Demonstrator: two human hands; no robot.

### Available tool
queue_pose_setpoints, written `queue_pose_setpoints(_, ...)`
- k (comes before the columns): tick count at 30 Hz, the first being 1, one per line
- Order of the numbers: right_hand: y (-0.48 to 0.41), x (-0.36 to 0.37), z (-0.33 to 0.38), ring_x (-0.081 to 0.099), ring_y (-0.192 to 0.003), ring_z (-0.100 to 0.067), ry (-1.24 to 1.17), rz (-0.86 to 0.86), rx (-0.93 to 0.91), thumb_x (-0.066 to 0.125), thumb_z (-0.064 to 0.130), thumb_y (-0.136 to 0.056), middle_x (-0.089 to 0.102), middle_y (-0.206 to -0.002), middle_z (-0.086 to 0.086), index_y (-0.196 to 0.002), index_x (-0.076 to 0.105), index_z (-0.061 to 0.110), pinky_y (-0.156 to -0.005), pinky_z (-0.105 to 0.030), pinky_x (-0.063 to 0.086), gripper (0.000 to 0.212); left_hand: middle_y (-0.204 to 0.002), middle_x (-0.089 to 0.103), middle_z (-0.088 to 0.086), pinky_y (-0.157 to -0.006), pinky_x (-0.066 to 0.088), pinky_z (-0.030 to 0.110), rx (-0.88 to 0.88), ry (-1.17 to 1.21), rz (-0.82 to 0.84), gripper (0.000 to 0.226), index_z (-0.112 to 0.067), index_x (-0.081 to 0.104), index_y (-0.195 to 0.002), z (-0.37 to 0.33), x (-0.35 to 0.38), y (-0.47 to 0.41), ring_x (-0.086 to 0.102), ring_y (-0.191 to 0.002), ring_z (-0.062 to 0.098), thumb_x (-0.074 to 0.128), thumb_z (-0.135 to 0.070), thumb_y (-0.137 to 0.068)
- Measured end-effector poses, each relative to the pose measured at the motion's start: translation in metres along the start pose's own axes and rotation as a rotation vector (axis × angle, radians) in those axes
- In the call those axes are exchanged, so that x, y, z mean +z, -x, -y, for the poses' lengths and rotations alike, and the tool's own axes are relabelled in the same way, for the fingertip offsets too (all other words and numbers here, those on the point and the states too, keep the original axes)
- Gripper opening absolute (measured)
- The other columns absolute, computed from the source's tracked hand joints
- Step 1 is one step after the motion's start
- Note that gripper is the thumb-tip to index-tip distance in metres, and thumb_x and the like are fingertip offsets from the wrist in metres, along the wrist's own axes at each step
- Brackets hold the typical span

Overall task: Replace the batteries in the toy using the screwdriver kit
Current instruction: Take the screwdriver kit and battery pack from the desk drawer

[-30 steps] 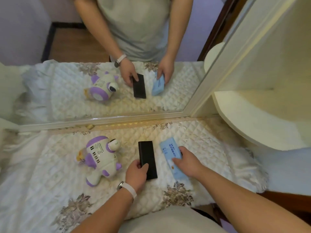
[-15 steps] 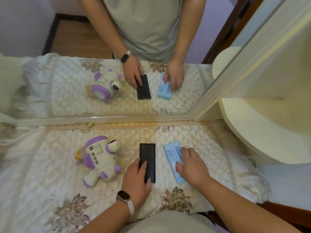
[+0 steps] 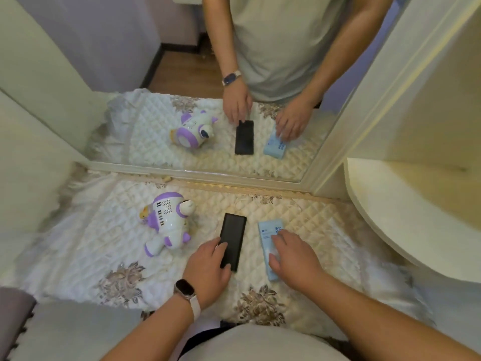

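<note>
— On the quilted cloth (image 3: 325,230), right below the mirror (image 3: 182,61), that's where everything lay. Toy (image 3: 166,222) was on its side at the left, white w/ purple trim, speaker grille facing up, nobody touching it.

— And the hands?

— Left hand (image 3: 208,267), the one w/ the smartwatch (image 3: 185,289) on a pale strap, lay on the near end of a flat black case (image 3: 233,237). Fingers draped over the left edge and top; thumb side I couldn't make out, so whether it gripped or just rested, can't say. Case lay flat on the cloth, lid closed, long axis pointing at the mirror.

— Right one?

— Right hand (image 3: 292,256) sat palm-down on a light blue box (image 3: 268,235), fingers spread over its middle and near part. Looked like pressing or covering, not lifting; box stayed flat on the cloth. Far end w/ some print stuck out past the fingertips.

— How'd the things sit relative to each other?

— Toy, black case, blue box, left to right. Case was near the toy but not touching; box well clear of the case, roughly parallel to it. Glass doubled the whole lot, plus the person's grey shirt. Cream rounded shelf (image 3: 416,230) jutted in at the right, beside the cloth's edge.
</note>
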State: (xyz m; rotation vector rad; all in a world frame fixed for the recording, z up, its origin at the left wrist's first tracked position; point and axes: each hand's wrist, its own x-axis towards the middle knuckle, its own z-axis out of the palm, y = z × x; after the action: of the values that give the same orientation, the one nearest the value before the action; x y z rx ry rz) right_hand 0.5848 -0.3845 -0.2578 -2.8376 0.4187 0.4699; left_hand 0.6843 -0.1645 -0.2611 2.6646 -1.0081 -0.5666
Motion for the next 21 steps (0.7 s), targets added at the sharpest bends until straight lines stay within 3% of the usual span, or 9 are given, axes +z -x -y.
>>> queue_pose_setpoints(3, -0.004, -0.011, 0.007, 0.041, -0.128, -0.027, 0.026, -0.011, -0.177, 0.04, 0.043, -0.094, 0.042, -0.144, -0.008, -0.139, 0.042, 0.016, -0.098, -0.041, 0.042, 0.053, -0.12, 0.068, 0.013, -0.074, 0.061, 0.041, -0.025, 0.0, -0.108, 0.049, -0.012, 0.065, -0.118, -0.01, -0.013, 0.026, 0.069, -0.1, 0.033, 0.053, -0.037, -0.078)
queue_pose_setpoints(8, -0.021, -0.024, 0.041, 0.045, -0.125, -0.026, 0.042, -0.047, -0.484, 0.042, 0.045, -0.092, 0.051, -0.137, -0.004, -0.136, 0.05, 0.018, -0.095, -0.042, 0.044, 0.052, -0.122, 0.067, 0.018, -0.077, 0.06, 0.048, -0.23, -0.03, -0.234, 0.047, -0.016, 0.053, -0.121, -0.011, -0.021, 0.087, 0.069, -0.104, 0.038, 0.049, -0.037, -0.079)
queue_pose_setpoints(15, -0.008, -0.032, 0.118, 0.06, -0.096, -0.03, 0.084, -0.101, -0.792, 0.045, 0.045, -0.084, 0.066, -0.106, -0.006, -0.11, 0.065, 0.013, -0.069, -0.04, 0.052, 0.045, -0.128, 0.065, 0.013, -0.081, 0.057, 0.045, -0.548, -0.101, -0.36, 0.047, -0.014, 0.067, -0.12, 0.006, -0.027, 0.19, 0.065, -0.108, 0.034, 0.049, -0.036, -0.083)
queue_pose_setpoints(21, 0.042, -0.035, 0.179, 0.059, -0.095, -0.028, 0.127, -0.159, -0.966, 0.046, 0.045, -0.085, 0.064, -0.107, -0.004, -0.111, 0.062, 0.016, -0.07, -0.04, 0.05, 0.042, -0.119, 0.067, 0.01, -0.079, 0.056, 0.042, -0.655, -0.125, -0.482, 0.042, -0.018, 0.064, -0.113, 0.014, -0.021, 0.268, 0.066, -0.099, 0.03, 0.048, -0.038, -0.08)
